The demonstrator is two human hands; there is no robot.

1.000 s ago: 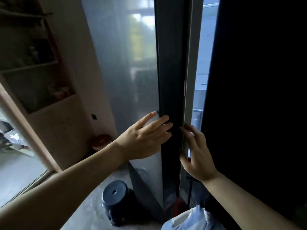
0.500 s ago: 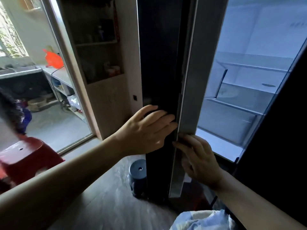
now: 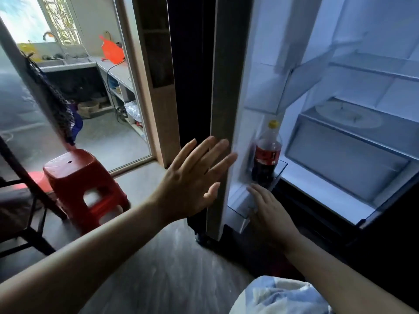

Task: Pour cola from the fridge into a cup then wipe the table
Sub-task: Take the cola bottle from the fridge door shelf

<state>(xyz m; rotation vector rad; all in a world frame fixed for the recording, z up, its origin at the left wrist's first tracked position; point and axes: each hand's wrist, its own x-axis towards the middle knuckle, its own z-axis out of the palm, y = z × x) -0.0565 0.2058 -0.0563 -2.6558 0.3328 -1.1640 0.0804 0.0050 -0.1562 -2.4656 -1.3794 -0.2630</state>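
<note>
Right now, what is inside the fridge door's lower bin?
One cola bottle with a yellow cap stands upright in the door bin. The right hand covers the bin's near part, so anything there is hidden.

Dark cola bottle [image 3: 266, 155] with red label and yellow cap; red stool [image 3: 85, 186]; white fridge interior [image 3: 362, 41].

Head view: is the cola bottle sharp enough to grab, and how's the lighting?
Head view: cola bottle in the door shelf is slightly motion-blurred, its yellow cap and red label readable; fridge interior brightly lit, floor dim; window overexposed; straight edges bow from wide-angle distortion.
</note>
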